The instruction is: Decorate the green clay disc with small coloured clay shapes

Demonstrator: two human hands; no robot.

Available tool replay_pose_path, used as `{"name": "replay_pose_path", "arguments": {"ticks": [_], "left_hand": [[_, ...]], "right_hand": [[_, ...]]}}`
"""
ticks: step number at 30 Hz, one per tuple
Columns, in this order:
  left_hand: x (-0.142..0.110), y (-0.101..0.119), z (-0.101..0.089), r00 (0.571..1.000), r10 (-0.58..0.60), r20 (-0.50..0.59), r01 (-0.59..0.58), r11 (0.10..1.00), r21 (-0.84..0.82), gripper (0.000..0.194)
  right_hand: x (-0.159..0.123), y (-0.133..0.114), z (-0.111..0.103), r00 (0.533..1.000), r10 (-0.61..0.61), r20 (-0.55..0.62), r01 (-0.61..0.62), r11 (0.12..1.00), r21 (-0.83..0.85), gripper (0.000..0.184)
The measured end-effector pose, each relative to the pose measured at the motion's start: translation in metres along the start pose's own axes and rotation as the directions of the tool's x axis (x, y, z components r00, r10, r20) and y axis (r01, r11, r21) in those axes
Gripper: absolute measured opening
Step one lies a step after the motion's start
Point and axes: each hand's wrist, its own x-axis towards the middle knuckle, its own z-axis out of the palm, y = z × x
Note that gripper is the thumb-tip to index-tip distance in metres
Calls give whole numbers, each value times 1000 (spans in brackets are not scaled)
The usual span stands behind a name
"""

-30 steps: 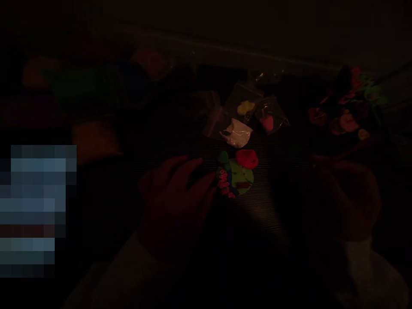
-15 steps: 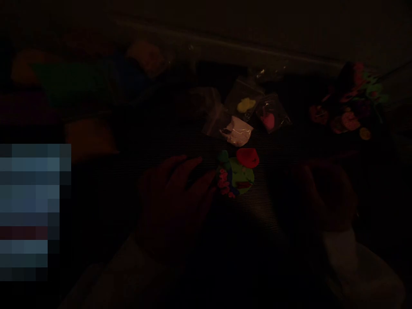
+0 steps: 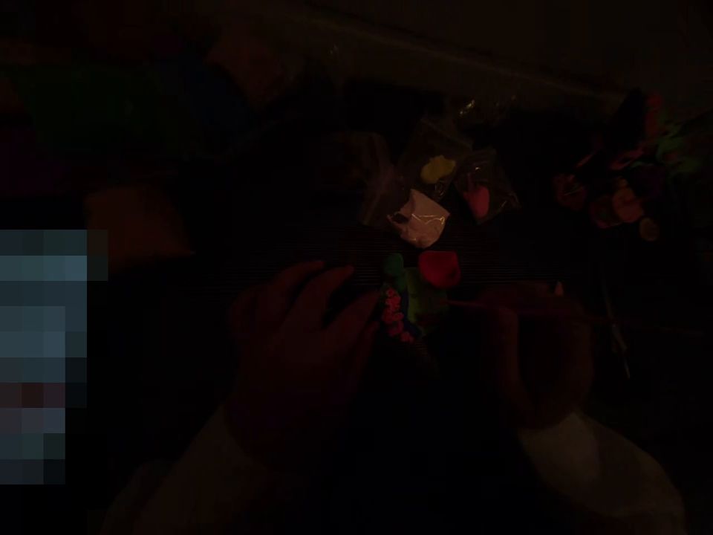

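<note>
Green disc [image 3: 431, 297] is laid on the dark ribbed table [image 3: 334, 241], with pink curls [image 3: 393, 312] along its left side and a red piece [image 3: 440, 269] at its upper edge. The left hand [image 3: 295, 349] is held open just beside it, fingers spread; whether contact is made cannot be told. A thin stick [image 3: 468, 304] is gripped in the right hand [image 3: 551, 357], pointed at the disc. Beyond, 3 clear bags [image 3: 423, 221] are seen.
</note>
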Motion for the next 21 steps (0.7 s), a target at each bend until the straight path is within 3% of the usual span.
{"name": "replay_pose_path", "arguments": {"ticks": [2,9,15,21], "left_hand": [[0,0,-1,1000,-11,7,11,1000,3,27],[0,1,-1,1000,-12,15,12,1000,6,27],[1,1,0,999,-30,23,30,999,13,26],[0,2,-1,999,-31,26,32,999,-30,25]], "right_hand": [[-1,1,3,999,4,-42,-5,1000,-27,13],[-1,6,3,999,-30,26,31,999,-26,10],[3,6,-3,984,-66,167,76,996,-53,12],[2,4,1,994,-68,81,73,996,-60,15]]}}
